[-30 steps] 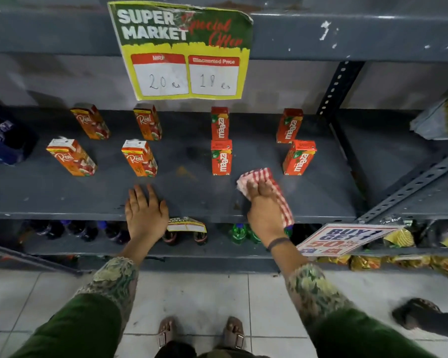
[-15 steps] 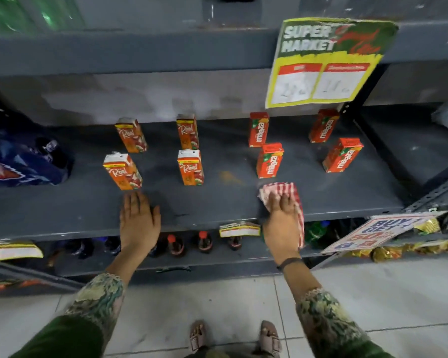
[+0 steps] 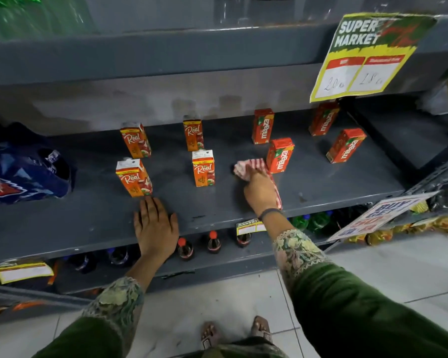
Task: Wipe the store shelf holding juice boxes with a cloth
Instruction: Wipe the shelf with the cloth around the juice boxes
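In the head view, the wiping is under way but far from finished as far as can be judged: the cloth, red-and-white checked, lies pressed on the grey shelf in the gap between the front Real juice box and the front Maaza juice box, touching or nearly touching the latter. Only this middle patch is being covered; the strip behind the boxes, the left stretch toward the blue bag and the right end past the far Maaza juice box all appear left to do, and every box stands in place, so the shelf beneath them is untouched. The right hand reaches forward from the shelf's front edge, palm down on the cloth, its fingers curled together and bunching the fabric, a tail of cloth trailing back beside the wrist. The left hand lies flat on the shelf's front edge, just in front of the nearest Real juice box, fingers straight and close together, holding nothing, seemingly bracing the body.
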{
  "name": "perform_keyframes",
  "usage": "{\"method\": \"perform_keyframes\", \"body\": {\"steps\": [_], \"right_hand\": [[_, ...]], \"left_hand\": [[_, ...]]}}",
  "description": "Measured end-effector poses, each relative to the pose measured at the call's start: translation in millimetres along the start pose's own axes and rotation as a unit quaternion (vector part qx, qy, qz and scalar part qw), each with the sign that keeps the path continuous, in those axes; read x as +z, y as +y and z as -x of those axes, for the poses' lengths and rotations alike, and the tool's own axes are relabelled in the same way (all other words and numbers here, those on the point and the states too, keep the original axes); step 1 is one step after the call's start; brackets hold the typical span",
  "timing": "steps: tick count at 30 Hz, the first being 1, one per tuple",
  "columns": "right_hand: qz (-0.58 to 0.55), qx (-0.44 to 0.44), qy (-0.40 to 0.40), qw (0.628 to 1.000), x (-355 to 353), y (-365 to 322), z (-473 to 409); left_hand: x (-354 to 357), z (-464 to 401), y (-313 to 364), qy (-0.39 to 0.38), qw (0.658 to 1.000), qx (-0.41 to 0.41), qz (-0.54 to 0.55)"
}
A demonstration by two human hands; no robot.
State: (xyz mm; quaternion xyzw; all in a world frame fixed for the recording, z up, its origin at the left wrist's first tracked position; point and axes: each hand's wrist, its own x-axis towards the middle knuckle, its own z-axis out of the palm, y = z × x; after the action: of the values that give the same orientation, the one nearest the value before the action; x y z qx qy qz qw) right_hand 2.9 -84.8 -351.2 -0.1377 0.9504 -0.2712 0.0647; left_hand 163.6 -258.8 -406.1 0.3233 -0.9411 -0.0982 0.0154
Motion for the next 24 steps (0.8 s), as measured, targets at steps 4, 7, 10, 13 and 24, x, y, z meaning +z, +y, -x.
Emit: {"method": "perform_keyframes", "body": {"steps": [4, 7, 10, 13, 24], "right_hand": [[-0.052, -0.011, 0.006, 0.999, 10, -16, -5], [-0.016, -0.023, 0.036, 0.999, 9, -18, -28], [0.011, 0.006, -0.04, 0.999, 6, -26, -49], [0.043, -0.011, -0.042, 0.998, 3, -36, -71], [0.211, -0.19, -0.153, 0.947, 7, -14, -3]], "left_hand": [[2, -2, -3, -0.007, 1.0, 0.001, 0.0], [3, -2, -3, -0.009, 1.0, 0.0, 0.001], [5, -3, -4, -0.006, 1.0, 0.002, -0.004], [6, -4, -4, -0.007, 1.0, 0.0, -0.009], [5, -3, -3, 0.003, 1.0, 0.003, 0.012]]}}
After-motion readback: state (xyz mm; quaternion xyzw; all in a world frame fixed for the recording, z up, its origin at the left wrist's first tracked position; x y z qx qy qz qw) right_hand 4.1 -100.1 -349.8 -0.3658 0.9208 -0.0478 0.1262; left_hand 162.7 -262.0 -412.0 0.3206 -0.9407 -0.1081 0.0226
